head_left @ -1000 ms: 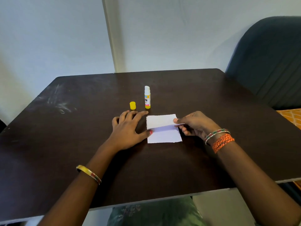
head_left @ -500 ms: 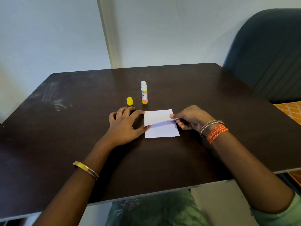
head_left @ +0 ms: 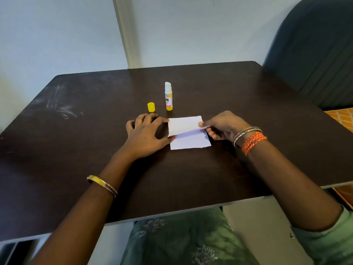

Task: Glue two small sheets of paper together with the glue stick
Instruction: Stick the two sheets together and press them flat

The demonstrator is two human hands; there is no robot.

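glue stick (head_left: 168,98) label, large dark letters "IN" readable, smaller print on its label too blurred

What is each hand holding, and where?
The right hand pinches the upper paper at its right edge. The left hand holds nothing; its thumb presses the lower paper at its left edge.

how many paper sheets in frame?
2. The upper sheet is pinched at its right edge by the right hand, tilted over the lower sheet lying flat on the table. None seem hidden.
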